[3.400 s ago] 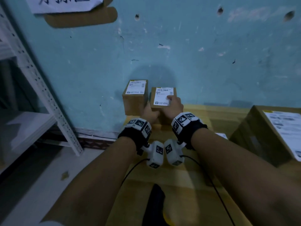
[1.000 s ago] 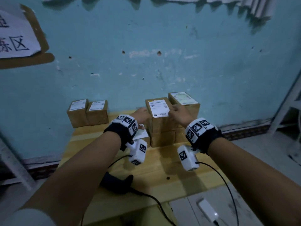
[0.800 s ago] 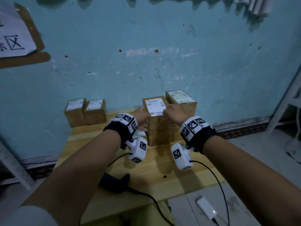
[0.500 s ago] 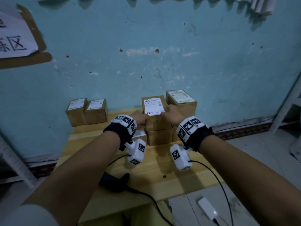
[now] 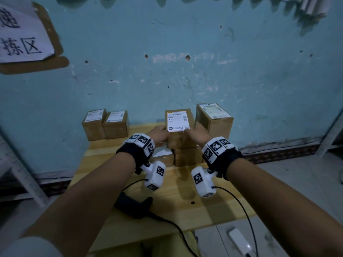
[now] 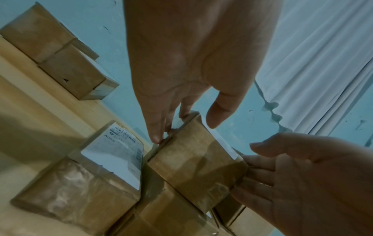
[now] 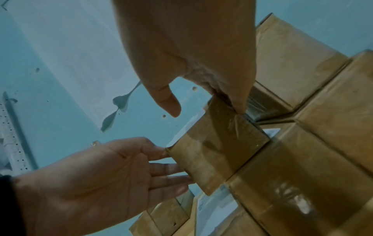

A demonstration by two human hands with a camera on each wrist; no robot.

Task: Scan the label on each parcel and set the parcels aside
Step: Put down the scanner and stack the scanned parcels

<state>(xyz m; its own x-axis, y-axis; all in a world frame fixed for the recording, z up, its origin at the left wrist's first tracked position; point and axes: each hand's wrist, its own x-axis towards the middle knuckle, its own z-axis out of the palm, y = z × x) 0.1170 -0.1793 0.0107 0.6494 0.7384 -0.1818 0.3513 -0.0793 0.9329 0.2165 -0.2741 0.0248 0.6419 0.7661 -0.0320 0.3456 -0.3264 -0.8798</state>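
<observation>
A small brown parcel with a white label on top sits highest on a stack of parcels at the back of the wooden table. My left hand presses its left side with straight fingers, thumb lifted clear. My right hand presses the opposite side, thumb also free. In the wrist views the parcel is clamped between both sets of fingers. The black scanner lies on the table near me, its cable trailing off the front edge.
Two labelled parcels stand side by side at the table's back left against the blue wall. A taller parcel stands right of the stack. A white device lies on the floor at the right. A metal shelf upright stands left.
3.4 s ago both hands were at the two parcels on the left. Since then they have gone to the stack and closed in on the sides of its top parcel.
</observation>
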